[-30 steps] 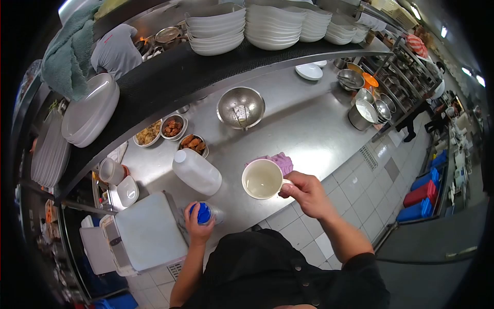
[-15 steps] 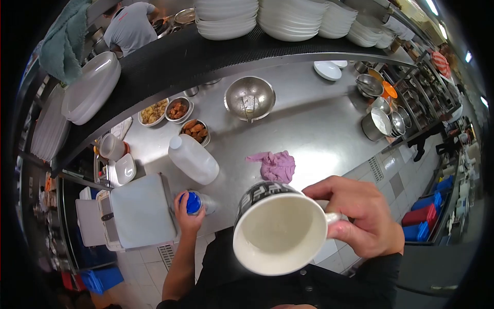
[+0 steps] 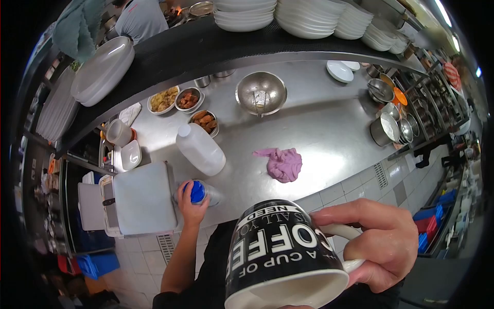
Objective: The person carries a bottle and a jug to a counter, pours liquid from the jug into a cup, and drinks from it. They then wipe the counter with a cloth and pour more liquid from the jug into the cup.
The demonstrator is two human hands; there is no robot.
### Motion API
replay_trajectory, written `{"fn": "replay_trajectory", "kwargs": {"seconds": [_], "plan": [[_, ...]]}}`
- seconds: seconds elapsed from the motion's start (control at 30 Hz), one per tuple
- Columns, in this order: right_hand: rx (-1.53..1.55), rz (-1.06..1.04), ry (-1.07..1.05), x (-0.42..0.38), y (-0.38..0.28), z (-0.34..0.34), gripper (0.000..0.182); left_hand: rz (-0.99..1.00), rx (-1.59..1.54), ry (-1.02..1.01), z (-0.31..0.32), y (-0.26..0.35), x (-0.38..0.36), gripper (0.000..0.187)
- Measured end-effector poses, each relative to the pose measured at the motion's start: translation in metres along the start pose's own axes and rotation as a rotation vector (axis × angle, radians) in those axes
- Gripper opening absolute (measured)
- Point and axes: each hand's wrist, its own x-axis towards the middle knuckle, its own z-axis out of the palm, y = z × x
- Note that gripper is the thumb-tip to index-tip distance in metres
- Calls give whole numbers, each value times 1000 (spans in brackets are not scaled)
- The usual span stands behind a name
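By its handle my right hand (image 3: 378,244) grips a black mug (image 3: 280,247) with white lettering. The mug is close to the camera, tilted so its rim faces down toward me and its inside is mostly hidden. My left hand (image 3: 191,207) is wrapped round a clear container with a blue lid (image 3: 198,191), standing at the front edge of the steel counter (image 3: 329,123). Just behind it a translucent white jug (image 3: 200,149) lies or leans on the counter. A crumpled purple cloth (image 3: 284,165) rests to the right of the jug.
A steel bowl (image 3: 261,93) sits mid-counter, with food bowls (image 3: 163,100) left of it. A pale cutting board (image 3: 144,198) lies at left. Overhead, a shelf (image 3: 180,56) carries stacked white bowls (image 3: 306,18). Pots (image 3: 385,130) stand at right. Another person (image 3: 139,21) works beyond.
The mug has tipped toward me and lowered, so its printed side shows instead of its inside. My left hand stays on the blue-lidded container. The camera view has shifted slightly.
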Motion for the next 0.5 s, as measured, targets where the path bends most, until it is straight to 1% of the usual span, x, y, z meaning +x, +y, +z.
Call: {"fn": "replay_trajectory", "kwargs": {"seconds": [0.17, 0.23, 0.33, 0.5], "plan": [[-36, -45, 51, 4, -16, 17, 50, -44, -41, -22, 0, -4, -1, 79], [-51, -60, 79, 8, -24, 24, 48, -35, -27, 2, 0, -6, -1, 78], [-67, -56, 86, 14, -31, 28, 48, 24, -106, -5, -1, -10, 0, 76], [-101, -96, 76, 25, -34, 38, 47, 27, -40, -42, -3, -21, -2, 76]]}}
